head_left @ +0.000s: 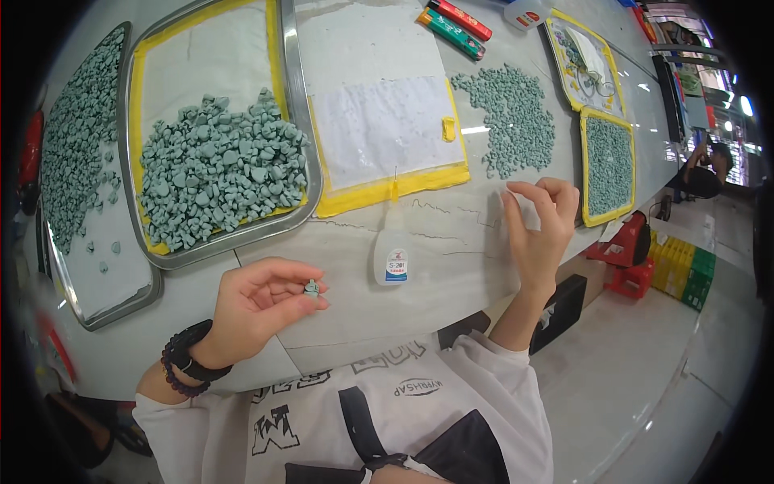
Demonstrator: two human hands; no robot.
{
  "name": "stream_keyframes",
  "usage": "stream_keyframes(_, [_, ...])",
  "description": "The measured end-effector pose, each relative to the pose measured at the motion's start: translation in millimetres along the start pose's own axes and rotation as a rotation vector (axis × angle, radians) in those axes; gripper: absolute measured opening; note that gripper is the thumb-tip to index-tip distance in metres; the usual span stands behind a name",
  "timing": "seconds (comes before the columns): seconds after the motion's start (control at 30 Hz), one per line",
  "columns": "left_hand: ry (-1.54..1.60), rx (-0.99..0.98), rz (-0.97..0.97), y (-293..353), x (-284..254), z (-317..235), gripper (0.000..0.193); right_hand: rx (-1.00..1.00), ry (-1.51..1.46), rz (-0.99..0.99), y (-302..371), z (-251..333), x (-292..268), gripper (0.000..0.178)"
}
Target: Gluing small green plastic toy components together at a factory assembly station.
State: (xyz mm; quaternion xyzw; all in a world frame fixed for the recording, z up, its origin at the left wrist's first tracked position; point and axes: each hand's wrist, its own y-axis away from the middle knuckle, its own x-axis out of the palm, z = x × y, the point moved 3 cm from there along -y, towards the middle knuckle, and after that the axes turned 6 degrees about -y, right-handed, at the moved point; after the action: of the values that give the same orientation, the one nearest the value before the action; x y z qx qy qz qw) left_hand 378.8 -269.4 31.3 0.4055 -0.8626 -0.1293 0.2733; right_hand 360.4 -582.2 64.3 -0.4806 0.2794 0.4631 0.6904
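Note:
My left hand pinches a small piece made of green stones between thumb and fingertips, above the near part of the table. On the right, my right hand is raised with thumb and index fingertip close together. Whatever may be between those tips is too small to make out. It is nearest to a loose heap of small green stone chips. A clear glue bottle with a yellow needle tip stands between the hands. Left of it, larger green stones lie in a metal tray.
A white sheet with yellow tape edges lies behind the bottle. A second tray of stones sits far left. Two yellow-edged trays are at right. Red and green lighters and another bottle lie at the back.

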Motion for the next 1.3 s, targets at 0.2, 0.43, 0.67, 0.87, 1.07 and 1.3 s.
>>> stream_keyframes(0.2, [0.015, -0.004, 0.011, 0, -1, 0, 0.029, -0.066, 0.083, 0.117, -16, 4, 11, 0.018])
stream_keyframes(0.43, [0.000, -0.005, 0.061, 1, -1, 3, 0.029, -0.055, 0.052, 0.144, -8, 13, 16, 0.016])
stream_keyframes(0.67, [0.001, -0.012, 0.081, 2, 0, 4, 0.029, -0.104, 0.046, 0.152, -27, 17, 19, 0.013])
stream_keyframes(0.87, [-0.034, -0.029, 0.081, 2, 0, -1, 0.031, -0.156, 0.006, 0.164, -19, 15, 23, 0.014])
stream_keyframes(1.07, [-0.062, 0.032, 0.129, 3, -1, 0, 0.035, -0.427, -0.545, 0.268, 8, 120, 24, 0.027])
stream_keyframes(1.3, [-0.135, 0.041, 0.170, 5, 1, 6, 0.040, -0.388, -0.553, 0.319, 10, 135, 43, 0.031])
